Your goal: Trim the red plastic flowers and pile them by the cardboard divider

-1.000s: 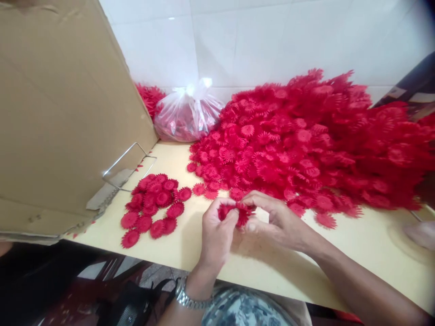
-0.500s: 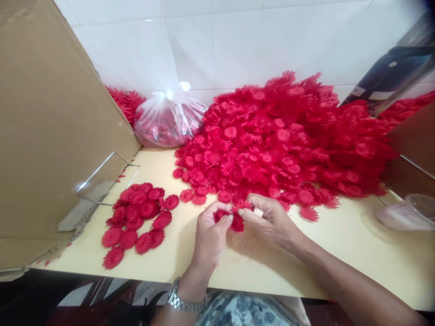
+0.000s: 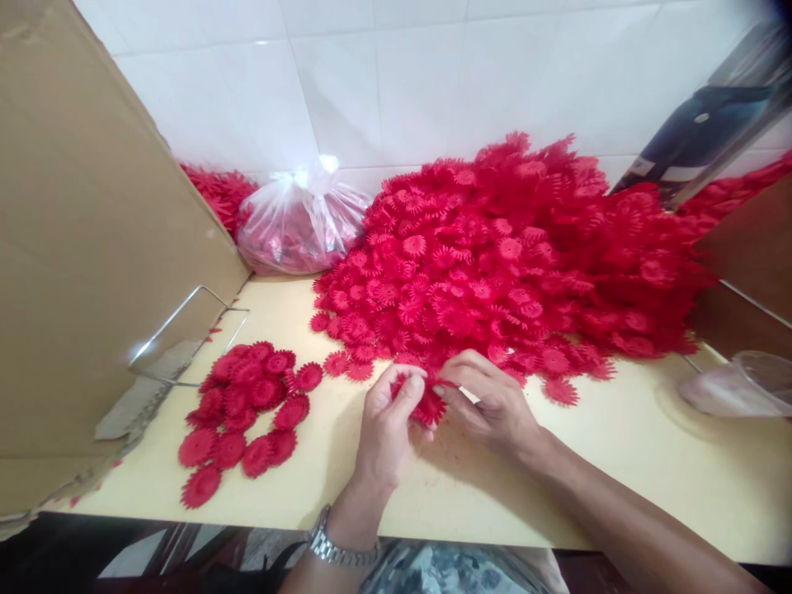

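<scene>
Between my hands is a red fringed flower piece (image 3: 429,406), above the pale yellow tabletop. My left hand (image 3: 388,421), with a metal watch on its wrist, pinches the piece, its thumb across the near side. The fingers of my right hand (image 3: 486,400) close on the piece's upper right edge. Just behind my hands rises a large heap of red fringed flower pieces (image 3: 483,256). To the left lies a small group of layered red flowers (image 3: 247,396), some overlapping.
A tied clear bag (image 3: 303,227) with red contents stands at the back left. Cardboard (image 3: 105,223) walls the left side, with a bent wire (image 3: 164,326) beside it. At the right are a clear plastic cup (image 3: 736,386) and a dark blue object (image 3: 699,136).
My left thumb has moved up over the red piece. My right fingers have shifted and are more curled at its edge. The view has shifted slightly.
</scene>
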Tool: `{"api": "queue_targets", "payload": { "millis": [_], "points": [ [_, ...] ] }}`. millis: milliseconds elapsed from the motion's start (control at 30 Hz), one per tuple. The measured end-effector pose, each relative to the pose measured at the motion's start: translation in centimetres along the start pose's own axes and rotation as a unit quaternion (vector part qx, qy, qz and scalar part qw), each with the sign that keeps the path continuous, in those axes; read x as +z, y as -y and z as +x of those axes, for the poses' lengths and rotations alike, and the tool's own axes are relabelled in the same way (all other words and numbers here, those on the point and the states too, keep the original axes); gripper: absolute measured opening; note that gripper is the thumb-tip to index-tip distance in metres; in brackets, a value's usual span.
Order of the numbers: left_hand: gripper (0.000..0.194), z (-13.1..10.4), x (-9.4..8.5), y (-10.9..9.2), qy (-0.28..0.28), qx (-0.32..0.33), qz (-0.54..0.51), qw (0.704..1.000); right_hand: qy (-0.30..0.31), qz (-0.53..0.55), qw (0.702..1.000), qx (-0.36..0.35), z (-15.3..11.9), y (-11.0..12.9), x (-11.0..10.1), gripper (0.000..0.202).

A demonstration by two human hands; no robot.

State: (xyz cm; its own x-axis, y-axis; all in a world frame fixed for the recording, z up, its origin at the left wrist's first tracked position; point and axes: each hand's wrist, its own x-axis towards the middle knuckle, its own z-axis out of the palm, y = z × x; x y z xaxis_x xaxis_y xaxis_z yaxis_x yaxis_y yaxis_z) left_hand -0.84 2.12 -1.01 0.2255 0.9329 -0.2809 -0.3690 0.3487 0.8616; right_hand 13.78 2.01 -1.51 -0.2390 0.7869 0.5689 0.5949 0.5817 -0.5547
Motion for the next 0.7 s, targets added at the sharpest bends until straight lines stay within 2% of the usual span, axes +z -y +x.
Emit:
{"api": "queue_targets", "payload": {
  "millis": [133,233,267,333,400,467,533,567,633,700],
  "points": [
    [0.024,0.4,0.0,-0.2,0.028,-0.061,-0.030,0.997,-0.018,-0.080,0.993,-0.081,-0.9,-0.5,0.2,0.025],
    [0.016,0.5,-0.3,-0.3,0.008,-0.059,-0.056,0.997,0.006,-0.037,0.995,-0.092,-0.9,-0.3,0.0,0.031],
    [0.015,0.5,-0.4,-0.3,-0.014,-0.040,-0.055,0.998,0.015,-0.002,0.998,-0.066,-0.8,-0.1,-0.1,0.032],
    [0.014,0.3,-0.5,-0.3,-0.055,0.015,-0.027,0.998,0.017,0.092,0.995,0.040,-0.4,0.3,-0.2,0.034],
    [0.013,0.0,-0.4,-0.1,-0.081,0.073,0.030,0.994,0.022,0.190,0.966,0.173,0.0,0.7,-0.2,0.035],
    [0.012,-0.4,-0.3,0.1,-0.090,0.120,0.094,0.984,0.051,0.278,0.921,0.267,0.3,1.0,0.0,0.031],
    [0.010,-0.7,-0.1,0.2,-0.090,0.143,0.143,0.975,0.094,0.334,0.887,0.303,0.5,1.0,0.3,0.028],
    [0.009,-0.8,-0.1,0.2,-0.086,0.144,0.159,0.973,0.106,0.342,0.882,0.306,0.5,1.0,0.3,0.028],
    [0.006,-1.0,-0.2,0.2,-0.073,0.140,0.172,0.972,0.092,0.315,0.896,0.298,0.5,0.7,0.2,0.028],
    [0.003,-1.1,-0.8,0.2,-0.069,0.144,0.164,0.973,0.046,0.261,0.920,0.290,0.5,0.2,-0.4,0.028]
  ]
}}
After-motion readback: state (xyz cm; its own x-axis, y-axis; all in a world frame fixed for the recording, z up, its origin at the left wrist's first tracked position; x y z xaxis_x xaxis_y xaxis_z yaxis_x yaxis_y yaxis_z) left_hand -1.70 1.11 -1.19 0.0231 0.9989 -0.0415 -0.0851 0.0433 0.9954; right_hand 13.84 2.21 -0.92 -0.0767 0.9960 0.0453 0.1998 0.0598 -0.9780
